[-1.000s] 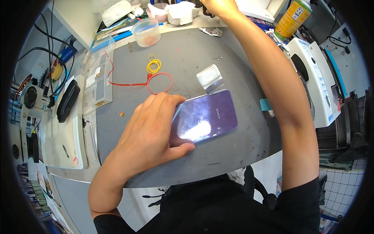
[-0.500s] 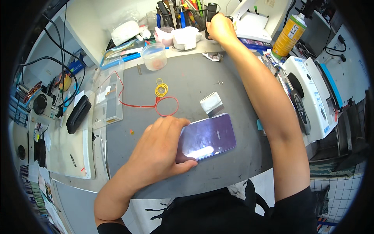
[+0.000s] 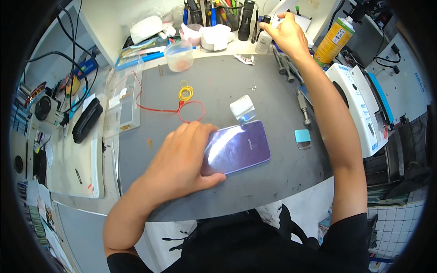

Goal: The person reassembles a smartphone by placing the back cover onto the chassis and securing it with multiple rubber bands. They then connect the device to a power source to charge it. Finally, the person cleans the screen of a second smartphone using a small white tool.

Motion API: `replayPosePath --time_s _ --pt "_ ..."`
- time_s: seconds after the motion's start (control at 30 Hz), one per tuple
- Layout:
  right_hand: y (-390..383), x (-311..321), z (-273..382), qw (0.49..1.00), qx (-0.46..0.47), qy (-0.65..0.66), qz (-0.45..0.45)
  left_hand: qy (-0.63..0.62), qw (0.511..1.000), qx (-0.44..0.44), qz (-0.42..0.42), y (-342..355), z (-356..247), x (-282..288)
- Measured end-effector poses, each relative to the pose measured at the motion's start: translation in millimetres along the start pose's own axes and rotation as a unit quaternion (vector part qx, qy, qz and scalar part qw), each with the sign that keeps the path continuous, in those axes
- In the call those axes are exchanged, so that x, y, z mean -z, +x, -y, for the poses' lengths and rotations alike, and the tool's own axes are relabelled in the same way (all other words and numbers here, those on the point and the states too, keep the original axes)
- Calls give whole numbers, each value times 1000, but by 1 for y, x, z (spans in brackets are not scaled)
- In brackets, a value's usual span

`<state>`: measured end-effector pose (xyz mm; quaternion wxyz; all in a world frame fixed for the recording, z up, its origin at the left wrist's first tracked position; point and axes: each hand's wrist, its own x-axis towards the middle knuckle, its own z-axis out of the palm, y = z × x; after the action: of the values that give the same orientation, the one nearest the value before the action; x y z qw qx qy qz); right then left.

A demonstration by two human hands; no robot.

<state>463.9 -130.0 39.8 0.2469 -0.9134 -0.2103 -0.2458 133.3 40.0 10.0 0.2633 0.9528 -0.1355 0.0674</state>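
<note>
A glossy purple phone (image 3: 241,146) lies back-up on the grey work mat (image 3: 268,95). My left hand (image 3: 182,159) lies flat over its left end, holding it down. My right hand (image 3: 284,34) is stretched to the far edge of the mat and is closed around a small white bottle with a black cap (image 3: 264,36). A clear film piece (image 3: 242,109) lies just beyond the phone, and a small pale-blue pad (image 3: 302,137) lies to its right.
A red wire loop (image 3: 191,111) and yellow bands (image 3: 185,93) lie on the mat. A clear cup (image 3: 178,55), a pen holder (image 3: 214,11), a yellow spray can (image 3: 335,38), a white machine (image 3: 362,104) and a clear box (image 3: 125,107) ring the mat.
My right hand has come back from the far shelf toward the white bottle and closed on it. My left hand stays on the phone; the view has shifted slightly.
</note>
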Motion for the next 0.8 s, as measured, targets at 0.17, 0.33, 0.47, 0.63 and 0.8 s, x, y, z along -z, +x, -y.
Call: replayPosePath --time_s 0.17,0.33,0.47,0.63,0.8 --pt "4 -33 -17 999 15 -15 47 -9 1000 -4 -8 0 0 0" --pt "-7 -21 -7 998 22 47 38 -2 1000 -10 -4 2 1 2" --pt "-47 39 9 976 195 48 -80 1 1000 -8 -1 -2 3 4" --pt "-130 116 7 935 333 120 38 -6 1000 -20 -13 -2 2 5" --pt "-174 116 4 935 332 57 112 12 1000 -9 -4 -1 2 4"
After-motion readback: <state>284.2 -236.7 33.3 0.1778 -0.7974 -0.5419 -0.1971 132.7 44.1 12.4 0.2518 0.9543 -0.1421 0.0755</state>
